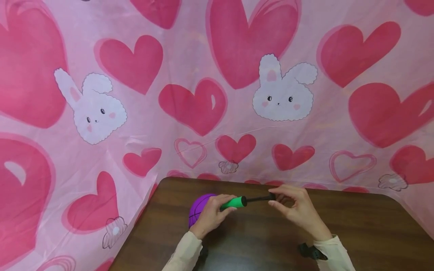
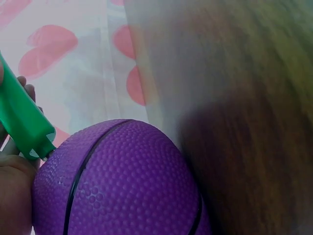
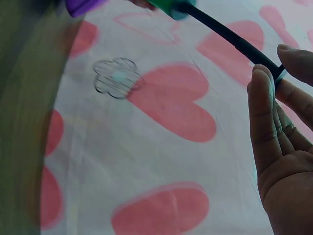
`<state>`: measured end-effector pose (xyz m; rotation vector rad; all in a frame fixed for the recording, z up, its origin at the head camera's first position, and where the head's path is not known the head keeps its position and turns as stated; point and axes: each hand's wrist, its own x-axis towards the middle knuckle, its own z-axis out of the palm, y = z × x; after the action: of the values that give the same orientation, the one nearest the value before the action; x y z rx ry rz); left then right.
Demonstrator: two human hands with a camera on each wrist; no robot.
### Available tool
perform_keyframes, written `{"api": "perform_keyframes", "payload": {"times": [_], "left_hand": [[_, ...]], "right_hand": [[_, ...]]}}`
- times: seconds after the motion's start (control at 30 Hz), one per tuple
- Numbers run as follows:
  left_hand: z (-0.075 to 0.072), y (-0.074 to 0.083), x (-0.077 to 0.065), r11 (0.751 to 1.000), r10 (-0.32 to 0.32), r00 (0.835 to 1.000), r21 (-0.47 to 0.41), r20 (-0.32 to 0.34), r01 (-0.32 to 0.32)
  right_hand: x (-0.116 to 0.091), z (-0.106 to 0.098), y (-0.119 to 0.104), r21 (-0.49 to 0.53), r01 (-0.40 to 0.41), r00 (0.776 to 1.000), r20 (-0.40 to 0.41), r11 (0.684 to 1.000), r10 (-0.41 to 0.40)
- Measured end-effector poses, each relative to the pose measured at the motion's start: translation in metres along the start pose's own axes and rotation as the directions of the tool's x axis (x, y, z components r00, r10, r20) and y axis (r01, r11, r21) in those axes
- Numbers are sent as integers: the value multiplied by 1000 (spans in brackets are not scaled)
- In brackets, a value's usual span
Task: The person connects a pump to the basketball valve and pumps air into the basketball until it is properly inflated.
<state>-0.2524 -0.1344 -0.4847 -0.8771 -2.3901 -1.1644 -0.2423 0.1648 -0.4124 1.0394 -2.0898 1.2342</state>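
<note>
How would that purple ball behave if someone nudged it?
The purple ball would probably roll, since it looks round. Its pebbled surface suggests fair grip rather than slipping. The green pump at its side hints it holds air, so it may feel light.

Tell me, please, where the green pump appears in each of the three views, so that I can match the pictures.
Head: the green pump is low, just right of centre, held by left hand and right hand.
Left wrist: its green barrel is at the left edge, about mid-height.
Right wrist: top edge, right of centre, its black rod slanting down rightward.
Shared landmark: the purple ball, a sliver at upper left in right wrist.
</note>
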Motion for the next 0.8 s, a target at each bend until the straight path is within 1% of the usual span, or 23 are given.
{"api": "perform_keyframes", "payload": {"times": [0.2,0.3,0.4,0.53,0.8], "left_hand": [[1,2,0,1000,-1,1000,-7,9,1],[2,3,-1,1000,3,1000,-3,10,-3],[3,3,-1,1000,19,1000,13,20,-19],[4,2,-2,999,37,999,26,28,-38],[2,3,-1,998,50,999,33,18,-51]], "right_hand": [[-1,28,5,85,-2,1000,23,996,0],[-2,40,8,98,-34,998,52,995,29],[-2,48,10,90,-62,995,77,994,55],[-4,53,13,62,-75,994,89,995,69],[-4,51,9,13,-124,988,96,992,122]]}}
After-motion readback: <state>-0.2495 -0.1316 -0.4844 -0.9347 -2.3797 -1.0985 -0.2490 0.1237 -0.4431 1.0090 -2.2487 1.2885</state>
